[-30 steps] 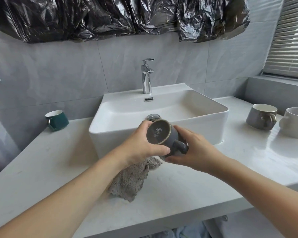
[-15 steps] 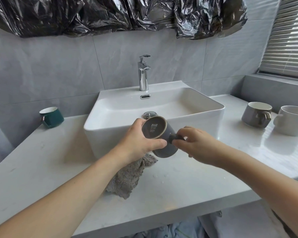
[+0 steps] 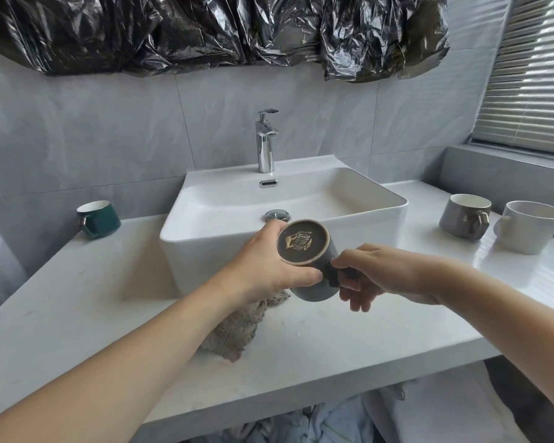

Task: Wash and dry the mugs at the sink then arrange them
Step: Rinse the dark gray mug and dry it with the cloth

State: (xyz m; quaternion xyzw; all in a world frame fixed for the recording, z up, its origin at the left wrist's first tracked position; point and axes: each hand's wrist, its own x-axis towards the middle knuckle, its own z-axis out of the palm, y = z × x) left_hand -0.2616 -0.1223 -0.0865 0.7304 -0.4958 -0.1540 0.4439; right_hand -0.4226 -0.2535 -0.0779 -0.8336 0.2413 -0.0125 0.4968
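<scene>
Mug: the dark grey mug (image 3: 314, 270) is being held tipped in the air before the sink (image 3: 186, 241), base facing the camera, likely for drying.
Left hand: the left hand (image 3: 269, 266) is gripping its body.
Right hand: the right hand (image 3: 365, 273) is pinching the handle.
Cloth: a nubby grey cloth (image 3: 234, 327) is lying crumpled on the smooth pale counter (image 3: 77, 302).
Other mugs: a glossy green mug (image 3: 100, 219), a grey mug (image 3: 464, 215) and a white mug (image 3: 528, 231) are standing apart, seemingly sorted.

White desk (image 3: 77, 302) carrying a basin (image 3: 205, 247), green mug (image 3: 100, 219), grey cloth (image 3: 234, 330), grey mug (image 3: 461, 217) and white mug (image 3: 528, 228).
</scene>
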